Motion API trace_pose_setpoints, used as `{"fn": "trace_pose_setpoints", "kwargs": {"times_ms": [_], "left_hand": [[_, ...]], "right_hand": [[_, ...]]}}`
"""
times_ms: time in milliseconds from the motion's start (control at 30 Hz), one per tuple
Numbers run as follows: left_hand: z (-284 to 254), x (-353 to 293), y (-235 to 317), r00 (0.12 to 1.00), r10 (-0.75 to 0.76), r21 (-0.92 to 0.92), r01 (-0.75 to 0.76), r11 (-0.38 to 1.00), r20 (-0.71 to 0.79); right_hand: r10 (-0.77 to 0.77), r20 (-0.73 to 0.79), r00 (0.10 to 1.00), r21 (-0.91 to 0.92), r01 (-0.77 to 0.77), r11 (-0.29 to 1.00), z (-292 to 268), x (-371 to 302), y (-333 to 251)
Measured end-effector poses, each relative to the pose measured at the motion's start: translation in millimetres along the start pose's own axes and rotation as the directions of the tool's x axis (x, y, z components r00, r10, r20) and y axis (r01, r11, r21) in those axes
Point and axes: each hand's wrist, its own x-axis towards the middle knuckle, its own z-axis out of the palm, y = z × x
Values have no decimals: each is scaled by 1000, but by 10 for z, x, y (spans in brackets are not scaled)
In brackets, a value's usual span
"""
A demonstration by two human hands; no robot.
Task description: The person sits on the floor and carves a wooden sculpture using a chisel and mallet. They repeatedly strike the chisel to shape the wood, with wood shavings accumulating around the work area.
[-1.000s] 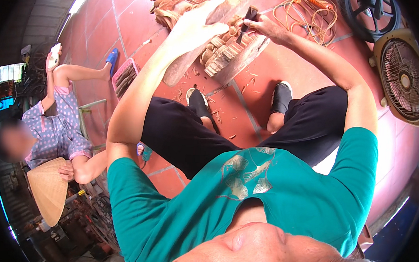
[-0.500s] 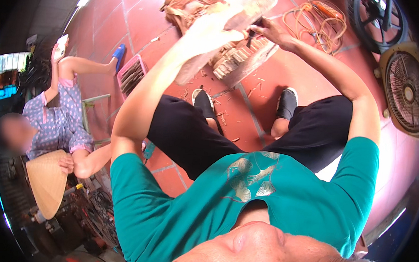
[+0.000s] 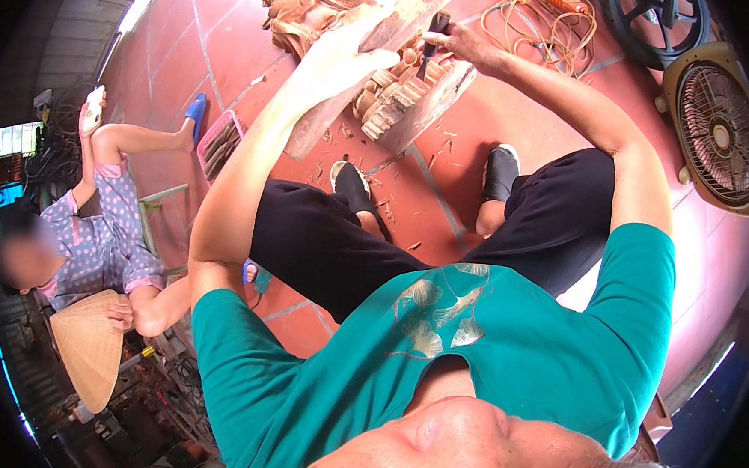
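Brown ridged carving [image 3: 386, 108], right fingers [image 3: 443, 40] clamped on dark slim tool [image 3: 440, 21], left fingers [image 3: 378, 61] glare-washed, cannot tell.

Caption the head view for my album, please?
The right hand holds a dark tool at carved wood, shavings scattered on red tiles.

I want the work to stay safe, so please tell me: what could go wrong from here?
The tool in the right hand might slip toward the left hand, whose thumb is close by. Shavings near the shoes could be slippery underfoot. The loose cord might trip someone.
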Motion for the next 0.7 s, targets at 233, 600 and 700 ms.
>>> {"fn": "trace_pose_setpoints", "kwargs": {"times_ms": [233, 600, 700], "left_hand": [[-75, -143, 107, 994, -31, -114, 18, 993, -108], [-59, -201, 139, 997, -11, -139, 0, 990, -75], [-54, -199, 163, 996, 10, -96, -19, 995, -90]], "right_hand": [[-101, -33, 994, -102, 97, 990, 65, -84, 13], [-83, -55, 995, 124, 90, 988, 16, -310, -23], [-100, -21, 995, 121, 102, 987, 33, -294, 13]]}}
